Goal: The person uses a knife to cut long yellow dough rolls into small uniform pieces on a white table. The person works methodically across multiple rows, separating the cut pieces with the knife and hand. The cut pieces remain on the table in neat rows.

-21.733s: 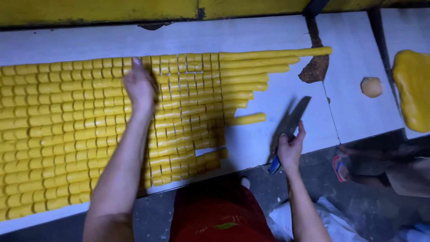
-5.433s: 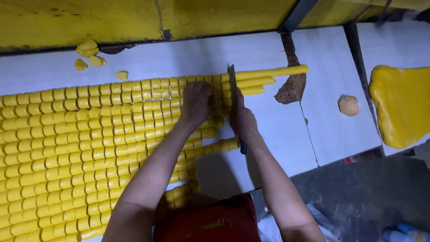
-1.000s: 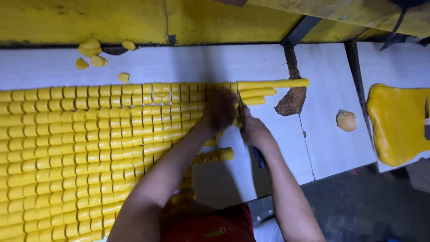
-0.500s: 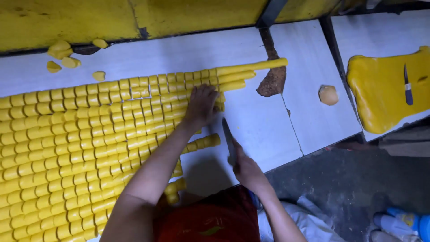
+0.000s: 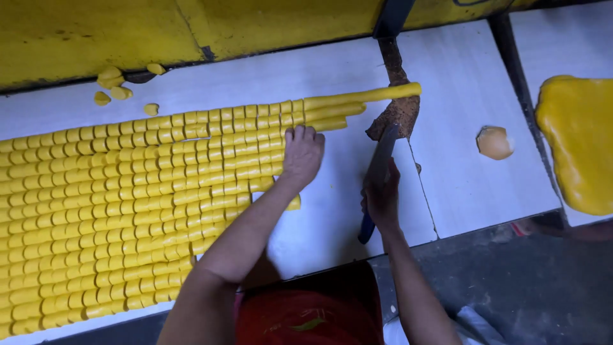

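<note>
Rows of small yellow cut pieces (image 5: 128, 204) cover the left of a white slab (image 5: 338, 211). At their right end a few long uncut yellow strips (image 5: 357, 99) stick out. My left hand (image 5: 302, 153) lies flat, fingers spread, on the right edge of the cut pieces. My right hand (image 5: 381, 198) is shut on a long knife (image 5: 378, 176) with a blue handle, held over the bare slab to the right of the pieces, its blade pointing away from me.
A yellow wall (image 5: 191, 25) runs along the far side. Loose yellow lumps (image 5: 112, 80) lie at the back left. A brown crumbly patch (image 5: 397, 112) sits at the slab joint. A small round lump (image 5: 495, 142) and a large yellow mass (image 5: 578, 140) lie to the right.
My right hand with the knife has drawn back from the strips to the bare slab on the right. My left hand stays on the edge of the cut pieces.
</note>
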